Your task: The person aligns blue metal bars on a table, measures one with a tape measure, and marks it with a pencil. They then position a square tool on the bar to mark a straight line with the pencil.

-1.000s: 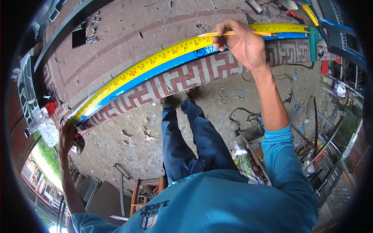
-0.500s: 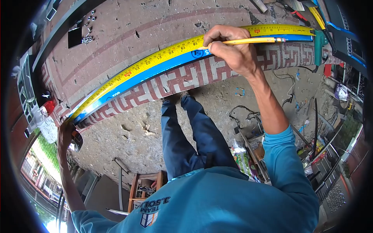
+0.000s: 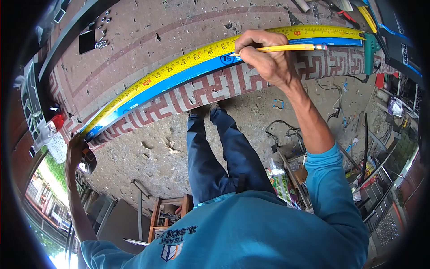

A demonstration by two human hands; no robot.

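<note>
A yellow tape measure blade (image 3: 179, 66) runs along a blue-wrapped strip (image 3: 172, 81) on the patterned table (image 3: 201, 93). At the far left, my left hand (image 3: 75, 150) is closed on the tape's case (image 3: 87, 161), beside the strip's left end. My right hand (image 3: 268, 56) pinches a yellow pencil (image 3: 295, 47), its tip over the blue strip near the round logo, by the 18 and 19 marks. The right end of the blade meets a green tool or clamp (image 3: 369, 53).
Small metal pieces (image 3: 102, 44) and a black square (image 3: 87, 42) lie at the table's upper left. Red-handled pliers (image 3: 345, 16) rest at the upper right. A wooden crate (image 3: 156, 217) stands on the floor, with cables (image 3: 286, 130) and scrap at the right.
The view has shifted slightly. My right hand and the pencil have moved slightly left along the strip, and the tape now lies a little higher at its middle. My left hand keeps hold of the case.
</note>
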